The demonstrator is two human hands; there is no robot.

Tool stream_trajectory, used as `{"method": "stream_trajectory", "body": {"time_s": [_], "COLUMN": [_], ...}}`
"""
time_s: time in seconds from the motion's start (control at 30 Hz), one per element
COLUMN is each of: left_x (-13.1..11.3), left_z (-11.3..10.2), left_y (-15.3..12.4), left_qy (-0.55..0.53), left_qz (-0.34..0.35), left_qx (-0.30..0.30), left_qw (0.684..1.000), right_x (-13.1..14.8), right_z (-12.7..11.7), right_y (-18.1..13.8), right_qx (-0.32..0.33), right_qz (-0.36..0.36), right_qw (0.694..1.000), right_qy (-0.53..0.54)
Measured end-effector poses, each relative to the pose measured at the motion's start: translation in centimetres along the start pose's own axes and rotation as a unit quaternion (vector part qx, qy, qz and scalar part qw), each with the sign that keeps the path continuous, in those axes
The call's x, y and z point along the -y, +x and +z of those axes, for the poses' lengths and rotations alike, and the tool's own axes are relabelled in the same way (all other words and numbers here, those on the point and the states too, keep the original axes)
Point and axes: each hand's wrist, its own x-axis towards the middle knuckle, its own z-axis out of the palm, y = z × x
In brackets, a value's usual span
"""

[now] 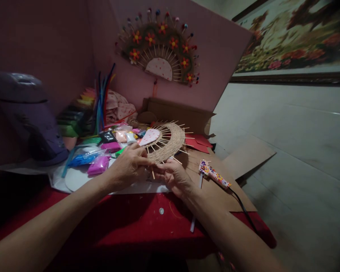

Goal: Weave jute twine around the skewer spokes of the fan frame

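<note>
Between my two hands is a half-round craft fan (174, 142), woven from twine over thin wooden sticks whose ends poke out past the rim. A white piece with pink dots (151, 137) covers its inner centre. My left hand (132, 163) grips the fan's near left edge, fingers closed on it. Beneath the near rim, the curled fingers of my right hand (174, 175) hold the twine band from below. To the right of that hand, a flower-patterned hot glue gun (214, 173) lies on brown cardboard, a clear glue stick (200, 180) at it.
Bagged coloured clay (99, 165) and pipe cleaners (103, 100) crowd the left, beside a purple container (31, 121). A finished flowered fan (161, 49) hangs on the pink board behind. Red sheets (198, 142) and cardboard (249, 156) lie to the right, over a red tablecloth (124, 223).
</note>
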Motion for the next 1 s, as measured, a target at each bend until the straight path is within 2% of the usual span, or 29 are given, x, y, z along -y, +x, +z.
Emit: {"method": "stream_trajectory", "body": {"time_s": [0.17, 0.47, 0.7, 0.9, 1.0], "left_x": [0.0, -0.6, -0.4, -1.0, -0.9], "left_z": [0.1, 0.0, -0.1, -0.5, -0.5], "left_y": [0.1, 0.2, 0.0, 0.1, 0.1], "left_qy": [-0.008, 0.024, 0.01, 0.033, 0.035], "left_qz": [-0.015, 0.004, -0.014, 0.006, 0.008], "left_qx": [-0.035, -0.01, -0.074, -0.051, -0.06], "left_qw": [0.999, 1.0, 0.997, 0.998, 0.998], "right_x": [0.1, 0.2, 0.2, 0.1, 0.2], "right_z": [0.1, 0.2, 0.1, 0.0, 0.0], "right_y": [-0.1, -0.2, -0.1, 0.0, 0.0], "right_qx": [-0.005, 0.005, 0.001, -0.011, -0.007], "right_qz": [-0.003, -0.013, -0.016, -0.027, -0.023], "right_qw": [1.0, 1.0, 1.0, 1.0, 1.0], "right_qy": [-0.004, -0.003, 0.011, 0.01, 0.008]}}
